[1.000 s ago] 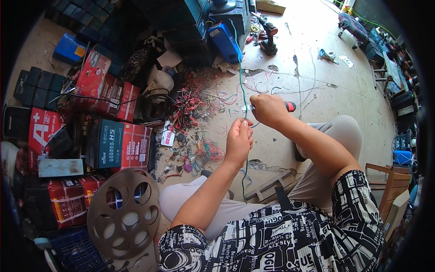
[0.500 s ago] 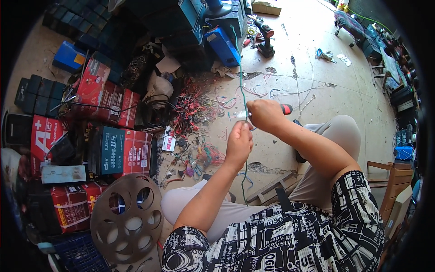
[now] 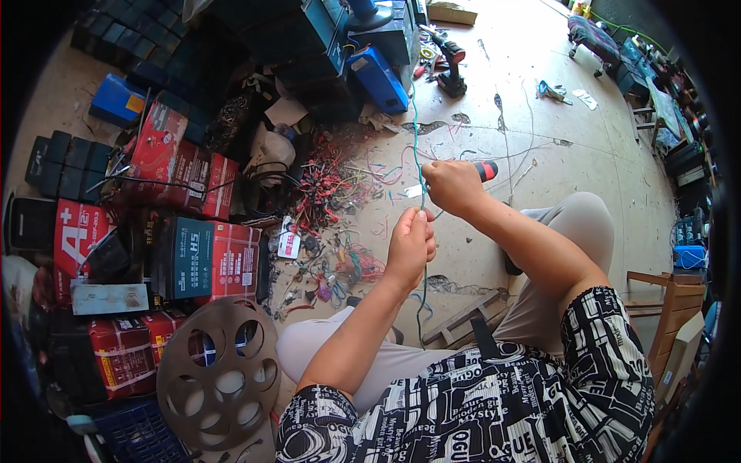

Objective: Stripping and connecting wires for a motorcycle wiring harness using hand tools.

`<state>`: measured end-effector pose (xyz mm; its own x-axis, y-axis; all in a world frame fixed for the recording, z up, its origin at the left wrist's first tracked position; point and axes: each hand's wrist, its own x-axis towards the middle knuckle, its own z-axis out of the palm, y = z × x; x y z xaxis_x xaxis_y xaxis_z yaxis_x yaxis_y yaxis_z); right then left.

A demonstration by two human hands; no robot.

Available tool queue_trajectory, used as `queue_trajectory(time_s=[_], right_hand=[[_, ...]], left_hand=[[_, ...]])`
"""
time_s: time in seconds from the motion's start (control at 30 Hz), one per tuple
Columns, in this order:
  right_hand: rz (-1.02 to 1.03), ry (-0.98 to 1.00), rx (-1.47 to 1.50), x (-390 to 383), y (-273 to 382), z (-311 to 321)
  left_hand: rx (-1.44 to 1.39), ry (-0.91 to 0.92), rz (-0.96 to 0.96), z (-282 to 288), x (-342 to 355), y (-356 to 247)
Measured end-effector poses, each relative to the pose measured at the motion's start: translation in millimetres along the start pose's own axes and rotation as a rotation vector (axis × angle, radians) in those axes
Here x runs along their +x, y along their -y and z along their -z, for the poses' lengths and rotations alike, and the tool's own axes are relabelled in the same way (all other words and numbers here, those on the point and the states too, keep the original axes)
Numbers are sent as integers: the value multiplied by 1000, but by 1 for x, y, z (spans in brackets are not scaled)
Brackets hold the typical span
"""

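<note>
The green wire [image 3: 417, 135] runs above the floor [image 3: 556, 123], from near a blue case [image 3: 378, 79] toward the lap. The left hand [image 3: 409, 243] pinches it, probably to steady it. Just beyond, the right hand [image 3: 455, 187] is clenched round a red-and-black handle [image 3: 485, 170], seemingly to keep that close to the wire; whether it grips the wire too, I cannot tell. Leftward lies a wire tangle [image 3: 320, 181]; farther off stands a drill [image 3: 451, 73], apparently set aside.
</note>
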<state>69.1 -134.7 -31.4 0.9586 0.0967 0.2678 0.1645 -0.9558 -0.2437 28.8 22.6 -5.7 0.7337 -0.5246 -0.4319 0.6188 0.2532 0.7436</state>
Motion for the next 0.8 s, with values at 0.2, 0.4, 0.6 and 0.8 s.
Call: queue_trajectory(time_s=[0.2, 0.4, 0.6, 0.8], right_hand=[[-470, 20, -65, 34, -71, 32], [-699, -57, 1248, 33, -41, 38], [-469, -113, 1335, 48, -3, 88], [-398, -106, 1215, 48, -10, 99]], left_hand=[[-4, 112, 61, -11, -23, 2], [35, 111, -184, -3, -13, -13], [151, 194, -278, -6, 9, -5], [374, 167, -344, 17, 26, 2]])
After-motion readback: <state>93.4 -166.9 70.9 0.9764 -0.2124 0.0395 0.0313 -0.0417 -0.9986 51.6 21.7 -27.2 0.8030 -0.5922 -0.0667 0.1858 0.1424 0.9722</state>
